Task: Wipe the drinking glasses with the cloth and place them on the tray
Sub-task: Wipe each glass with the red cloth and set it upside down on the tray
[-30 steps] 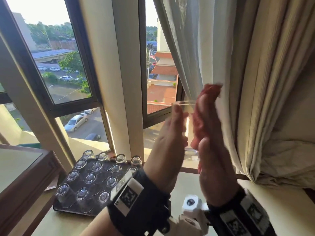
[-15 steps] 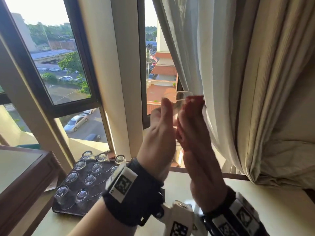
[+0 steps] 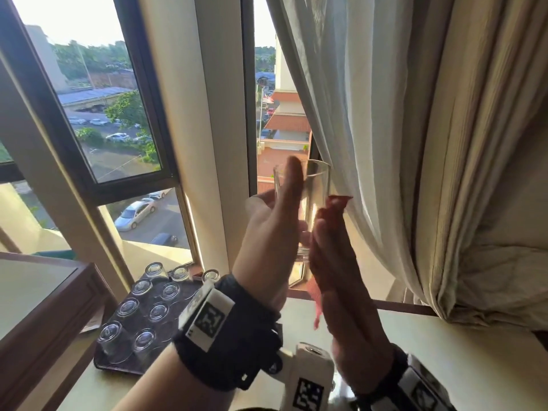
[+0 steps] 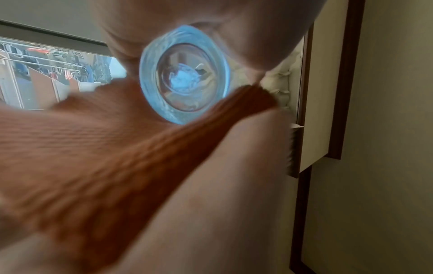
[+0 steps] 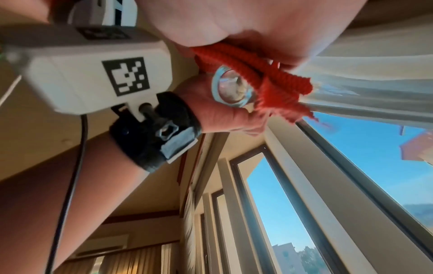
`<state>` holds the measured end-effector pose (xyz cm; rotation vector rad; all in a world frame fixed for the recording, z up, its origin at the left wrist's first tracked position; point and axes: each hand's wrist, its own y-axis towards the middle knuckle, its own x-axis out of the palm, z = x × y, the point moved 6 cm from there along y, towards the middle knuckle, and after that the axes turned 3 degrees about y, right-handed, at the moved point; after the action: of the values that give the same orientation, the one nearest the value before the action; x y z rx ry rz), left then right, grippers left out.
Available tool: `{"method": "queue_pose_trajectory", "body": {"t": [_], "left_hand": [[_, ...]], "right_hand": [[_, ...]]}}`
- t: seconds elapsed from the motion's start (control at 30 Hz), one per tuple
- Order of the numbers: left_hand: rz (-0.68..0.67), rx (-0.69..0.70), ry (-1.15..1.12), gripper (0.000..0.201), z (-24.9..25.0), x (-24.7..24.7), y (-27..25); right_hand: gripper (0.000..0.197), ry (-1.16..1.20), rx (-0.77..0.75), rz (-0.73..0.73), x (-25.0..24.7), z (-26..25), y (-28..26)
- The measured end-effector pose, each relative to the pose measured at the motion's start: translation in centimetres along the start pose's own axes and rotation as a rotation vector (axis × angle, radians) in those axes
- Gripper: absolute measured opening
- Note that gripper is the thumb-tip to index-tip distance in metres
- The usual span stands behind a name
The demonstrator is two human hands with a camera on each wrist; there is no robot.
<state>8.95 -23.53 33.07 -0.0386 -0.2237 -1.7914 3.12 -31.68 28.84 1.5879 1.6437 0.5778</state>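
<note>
low at the left the tray (image 3: 103, 363) of upturned glasses (image 3: 141, 341) waits, well apart from the upright glass (image 3: 310, 200) the left hand (image 3: 271, 232) grips, nearer it, while the right hand (image 3: 341, 292) presses the red cloth (image 3: 336, 204) alongside, its fingers hidden.

Strong daylight enters through window (image 3: 118, 114), sky blown out white at top of head view. Warm sun tints curtain (image 3: 385, 143) and bench (image 3: 444, 351); room side dimmer. Hands backlit, shaded toward camera. Head view sharp, straight frames bowed at edges by wide lens. Left wrist view: red cloth (image 4: 105, 157) badly motion-blurred, glass (image 4: 185, 74) base glows blue, fairly sharp. Right wrist view: soft blur throughout, blue sky bright, ceiling dim.
</note>
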Motion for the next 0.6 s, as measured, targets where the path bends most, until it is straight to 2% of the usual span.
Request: {"method": "queue_pose_trajectory", "body": {"t": [0.03, 0.07, 0.17, 0.23, 0.27, 0.3, 0.33, 0.43, 0.5, 0.6], "left_hand": [[-0.001, 0.024, 0.038, 0.101, -0.1, -0.3, 0.2], [-0.003, 0.040, 0.051, 0.101, -0.1, -0.5, 0.1], [-0.042, 0.070, 0.021, 0.081, -1.3, 0.3, -0.8], [-0.038, 0.102, 0.024, 0.064, -2.3, 1.3, -1.5], [-0.029, 0.105, 0.029, 0.062, -2.6, 1.5, -1.6], [-0.015, 0.086, 0.025, 0.064, -3.0, 1.5, -1.7], [-0.008, 0.048, 0.034, 0.067, -3.4, 1.4, -1.5], [0.004, 0.012, -0.043, 0.065, -3.3, -0.1, -0.6], [0.028, 0.007, -0.065, 0.065, -2.3, -1.2, 0.1], [-0.008, 0.032, -0.101, 0.068, -2.0, -0.8, 0.1]], "right_hand": [[0.059, 0.057, 0.029, 0.035, -0.2, 0.5, -0.2], [0.058, 0.141, 0.066, 0.078, -0.5, 0.7, 0.2], [0.058, 0.272, 0.156, 0.170, -2.4, 1.2, 2.1], [0.049, 0.193, 0.164, 0.249, -4.1, 0.8, 3.6], [0.041, 0.057, 0.127, 0.290, -4.9, 0.0, 4.4], [0.043, -0.055, 0.041, 0.268, -4.8, -0.8, 4.8], [0.050, -0.060, -0.037, 0.209, -4.2, -1.2, 4.8], [0.053, -0.065, -0.067, 0.021, -1.2, -1.5, 3.2], [0.056, 0.006, -0.017, -0.006, -0.2, -0.1, 1.3], [0.074, 0.169, 0.198, 0.152, -1.7, 1.7, 1.7]]}}
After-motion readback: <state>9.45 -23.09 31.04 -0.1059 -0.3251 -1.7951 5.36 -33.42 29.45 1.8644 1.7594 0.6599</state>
